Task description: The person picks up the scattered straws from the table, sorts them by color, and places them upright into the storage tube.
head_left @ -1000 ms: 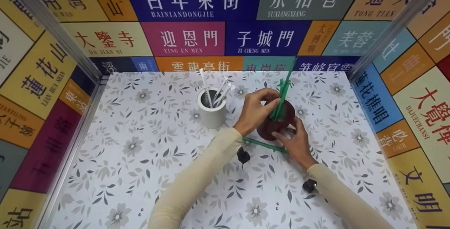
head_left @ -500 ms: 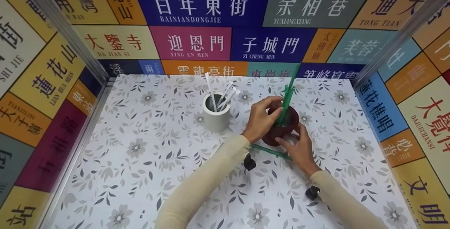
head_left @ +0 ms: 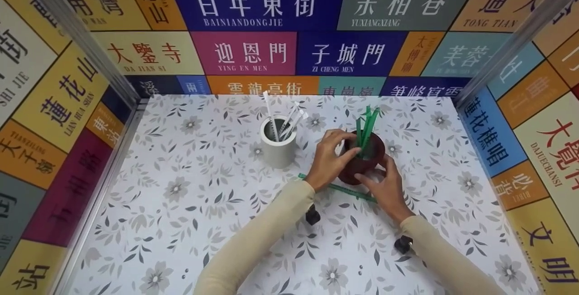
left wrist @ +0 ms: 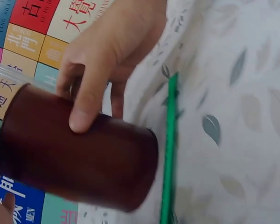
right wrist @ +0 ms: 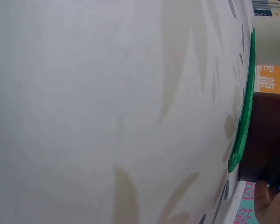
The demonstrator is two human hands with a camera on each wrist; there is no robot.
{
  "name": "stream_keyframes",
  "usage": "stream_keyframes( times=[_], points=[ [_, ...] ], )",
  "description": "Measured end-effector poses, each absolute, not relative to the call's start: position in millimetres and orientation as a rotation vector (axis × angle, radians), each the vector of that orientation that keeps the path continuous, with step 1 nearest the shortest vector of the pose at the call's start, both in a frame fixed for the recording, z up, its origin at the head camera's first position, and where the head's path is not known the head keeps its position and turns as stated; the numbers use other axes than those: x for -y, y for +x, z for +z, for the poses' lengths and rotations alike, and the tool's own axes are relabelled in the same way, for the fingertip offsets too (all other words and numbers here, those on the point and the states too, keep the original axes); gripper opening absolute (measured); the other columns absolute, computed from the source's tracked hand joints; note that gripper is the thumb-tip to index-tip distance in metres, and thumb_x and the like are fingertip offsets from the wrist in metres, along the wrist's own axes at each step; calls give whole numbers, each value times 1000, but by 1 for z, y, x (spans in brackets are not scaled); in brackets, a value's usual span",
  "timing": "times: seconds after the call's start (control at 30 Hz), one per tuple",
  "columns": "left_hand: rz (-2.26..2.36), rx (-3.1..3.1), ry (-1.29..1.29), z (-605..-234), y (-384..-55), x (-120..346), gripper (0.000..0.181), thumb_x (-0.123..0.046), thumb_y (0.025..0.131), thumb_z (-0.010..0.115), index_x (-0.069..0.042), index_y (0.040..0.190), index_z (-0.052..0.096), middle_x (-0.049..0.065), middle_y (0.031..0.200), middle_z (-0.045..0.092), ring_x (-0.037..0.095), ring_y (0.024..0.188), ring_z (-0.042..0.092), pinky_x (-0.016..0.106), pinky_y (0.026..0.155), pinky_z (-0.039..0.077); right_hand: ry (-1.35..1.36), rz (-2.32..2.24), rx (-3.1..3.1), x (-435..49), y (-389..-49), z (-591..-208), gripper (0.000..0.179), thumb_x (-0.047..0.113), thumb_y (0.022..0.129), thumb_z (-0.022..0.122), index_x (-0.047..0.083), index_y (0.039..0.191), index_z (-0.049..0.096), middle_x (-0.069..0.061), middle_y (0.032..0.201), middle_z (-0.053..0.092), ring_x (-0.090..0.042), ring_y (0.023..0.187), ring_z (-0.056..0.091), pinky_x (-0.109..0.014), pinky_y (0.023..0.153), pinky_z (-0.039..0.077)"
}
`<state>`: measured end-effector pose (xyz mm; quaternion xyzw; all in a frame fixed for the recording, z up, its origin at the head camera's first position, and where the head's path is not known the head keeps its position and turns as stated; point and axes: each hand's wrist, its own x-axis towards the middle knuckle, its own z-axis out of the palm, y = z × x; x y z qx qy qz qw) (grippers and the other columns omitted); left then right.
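A dark red-brown cylindrical holder [head_left: 362, 166] stands right of centre in the head view, with several green straws [head_left: 370, 125] sticking up from its mouth. My right hand [head_left: 388, 191] grips the lower side of this holder, its thumb toward me; the left wrist view also has this right hand [left wrist: 107, 56] on the holder's wall. At the rim is my left hand [head_left: 328, 157], thumb and fingers spread around the near-left edge, with no straw visibly pinched. On the cloth before the holder lies another green straw [head_left: 350, 191], partly behind my left wrist.
A pale grey-white cup [head_left: 278, 152] with several white straws [head_left: 285, 125] stands to the left of the holder. Flower-patterned cloth [head_left: 181, 240] covers the table. Panels with Chinese lettering [head_left: 244, 53] wall in the back and sides.
The tall green straw that my left thumb and fingers held has dropped lower into the holder, level with the others. My left hand has loosened and moved slightly down-left. The right hand keeps its grip.
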<state>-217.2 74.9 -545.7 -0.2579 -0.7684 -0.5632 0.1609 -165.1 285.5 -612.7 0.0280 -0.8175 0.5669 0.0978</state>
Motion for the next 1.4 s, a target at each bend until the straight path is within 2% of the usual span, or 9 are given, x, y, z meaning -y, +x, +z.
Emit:
stream_keyframes(
  times=[0.17,0.27,0.47,0.63,0.83,1.0,1.17,1.23,1.4],
  points=[
    [-1524,2199,-791,-561,-213,-53,34,-20,102,83,-4,131,77,5,127,75,19,125,64,31,112,52,85,1682,2427,-285,-165,-611,87,28,90,95,11,161,47,-14,155,59,-31,126,68,-31,104,58],
    [-1462,2236,-831,-574,-209,-35,35,-17,102,83,-2,133,75,9,132,73,22,129,63,34,115,51,84,1678,2431,-285,-165,-611,88,27,91,95,10,162,46,-14,155,58,-31,130,66,-38,109,57],
    [-1379,2335,-873,-598,-203,-2,25,-15,100,83,-2,122,80,9,124,75,25,121,67,35,111,53,68,1663,2444,-285,-166,-611,89,27,91,95,9,162,44,-15,155,58,-33,134,64,-52,112,54],
    [-1333,2409,-952,-613,-198,16,21,-9,97,86,1,115,81,10,116,78,26,114,69,37,105,56,49,1683,2444,-285,-166,-609,91,29,89,96,10,161,45,-14,155,58,-32,132,65,-50,111,54],
    [-1211,2484,-1075,-620,-195,23,27,-13,94,89,-1,117,82,8,118,77,26,115,69,41,108,53,40,1707,2446,-287,-167,-608,91,33,89,96,11,161,46,-14,156,59,-32,129,67,-48,110,56],
    [-1054,2558,-1125,-622,-198,23,28,-20,96,88,-5,120,83,6,122,77,23,119,68,40,109,52,20,1713,2443,-287,-167,-609,89,33,89,96,11,160,47,-13,156,59,-31,125,68,-44,109,56],
    [-825,2605,-1216,-623,-198,21,26,-29,100,84,-13,120,84,3,124,76,22,120,67,39,106,52,3,1693,2467,-287,-165,-609,90,33,90,95,11,161,45,-13,157,58,-31,128,67,-43,112,54],
    [-772,2607,-1231,-624,-198,20,25,-30,101,83,-14,120,84,2,123,76,22,118,66,39,103,52,-2,1684,2471,-287,-163,-609,90,34,90,95,11,162,45,-13,158,58,-31,130,65,-46,113,53],
    [-664,2608,-1248,-624,-201,19,20,-30,101,81,-16,114,86,1,115,75,21,111,66,41,96,52,31,1709,2445,-285,-163,-610,91,30,90,96,12,163,45,-13,158,57,-31,129,66,-42,110,55]
  ],
)
